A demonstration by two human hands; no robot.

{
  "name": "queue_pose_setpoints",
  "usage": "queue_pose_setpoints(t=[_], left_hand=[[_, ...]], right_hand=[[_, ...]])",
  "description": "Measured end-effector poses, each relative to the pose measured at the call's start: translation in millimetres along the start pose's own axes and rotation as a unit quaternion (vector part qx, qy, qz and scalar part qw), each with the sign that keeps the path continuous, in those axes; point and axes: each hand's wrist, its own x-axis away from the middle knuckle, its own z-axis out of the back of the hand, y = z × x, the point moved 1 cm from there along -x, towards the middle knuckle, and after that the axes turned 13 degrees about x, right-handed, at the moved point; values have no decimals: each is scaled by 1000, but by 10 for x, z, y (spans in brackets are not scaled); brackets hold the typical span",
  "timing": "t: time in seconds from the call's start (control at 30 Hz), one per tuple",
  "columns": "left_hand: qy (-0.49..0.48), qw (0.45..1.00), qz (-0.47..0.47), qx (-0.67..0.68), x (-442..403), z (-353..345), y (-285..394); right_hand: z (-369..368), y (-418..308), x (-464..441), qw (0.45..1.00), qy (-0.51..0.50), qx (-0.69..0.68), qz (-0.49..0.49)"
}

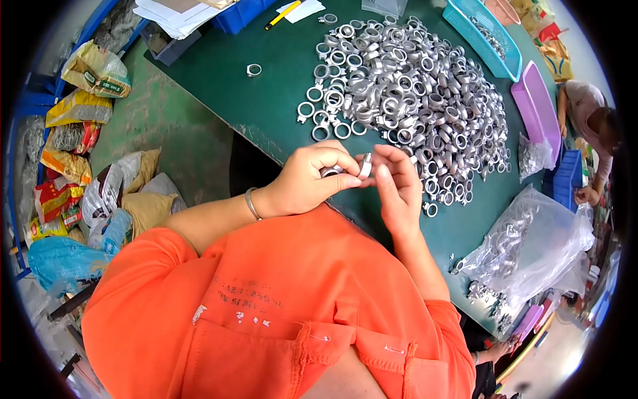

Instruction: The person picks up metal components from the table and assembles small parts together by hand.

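Left hand (309, 174): grip closed on one metal ring (365, 166), which is pinched between thumb and forefinger and stands roughly on edge. A second ring (329, 171) shows partly under the curled fingers of the same hand. A bangle (251, 205) encircles the left wrist.

Right hand (401, 189): positioned just beside the pinched ring, palm turned inward, fingers half curled. Whether this grip bears on the ring cannot be told. Both hands are located at the near edge of the green worktop (229, 83), in front of the wearer's orange shirt (266, 292).

Pile (425, 93): many loose grey rings of like shape, heaped on the worktop beyond the right hand, with single pieces spread along its margins. One separate ring (254, 70) lies well apart, to the left of the pile.

Far edge of worktop: papers (176, 20), a blue bin (240, 14) and a yellow marker (282, 14) at left; a turquoise basket (488, 41) holding small parts, and a purple tray (531, 100), at right. A clear bag (538, 243) with metal parts inside lies at the right end.

Surroundings: packed sacks (86, 110) at left; another person (588, 113) beyond the purple tray.
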Motion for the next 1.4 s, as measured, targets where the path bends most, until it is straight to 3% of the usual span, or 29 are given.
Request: queue_pose_setpoints(t=[0.03, 0.07, 0.1, 0.17, 0.23, 0.37, 0.43, 0.5, 0.53, 0.57, 0.67, 0.77, 0.83, 0.87, 0.97, 1.1, 1.2, 1.27, 1.3, 1.37, 1.4], left_hand=[[-11, 998, -45, -32, 0, -1, -5], [-12, 998, -44, -31, 7, -11, -4], [4, 1000, -18, -12, 20, -21, -1], [20, 1000, 9, 7, 25, -21, 30], [24, 985, 141, 95, 37, -7, 54], [4, 956, 232, 181, 42, 45, -25], [48, 888, 296, 348, 33, 46, -87], [84, 825, 327, 453, 54, 63, -61], [94, 819, 349, 446, 62, 74, -26], [104, 811, 372, 439, 68, 81, 7], [62, 811, 335, 476, 171, 217, -265], [106, 829, 338, 432, 154, 150, -120], [131, 842, 321, 414, 161, 133, -86], [153, 852, 305, 397, 161, 136, -81], [133, 881, 277, 359, 146, 160, -101], [111, 892, 273, 344, 70, 84, -26], [74, 934, 246, 248, 59, 68, -19], [55, 982, 141, 114, 34, 41, 61], [55, 982, 142, 115, 38, 39, 36], [32, 999, 15, 27, 46, 36, -4], [32, 999, 15, 26, 49, 36, -3]], right_hand=[[10, 9, 9, 997, -38, -33, -51], [-19, 34, 16, 999, -32, 20, 17], [-46, 42, 19, 999, -31, 20, 16], [-71, 31, 17, 992, 11, 0, 124], [-46, 34, 17, 992, 8, 3, 127], [-65, 55, 34, 989, 12, -3, 148], [-54, 47, 14, 989, 21, -13, 148], [-14, -27, -51, 955, -45, 195, 218], [-49, -86, -85, 947, -30, 245, 207], [-56, -62, -163, 905, -9, 334, 262], [-196, 42, -350, 840, 21, 491, 230], [-236, 85, -445, 782, -14, 591, 198], [-205, 104, -425, 822, -8, 546, 163], [-151, 139, -428, 875, -18, 450, 176], [-56, 104, -253, 974, -102, 180, -93], [-57, 61, -70, 988, -93, 83, -87], [-44, 19, -68, 941, -73, 293, 156], [-60, 83, -41, 968, -55, 214, 120], [-57, 117, -19, 987, -37, 133, 82], [-26, 111, -8, 995, -51, 80, 38], [-28, 72, -20, 998, -53, 29, 20]])
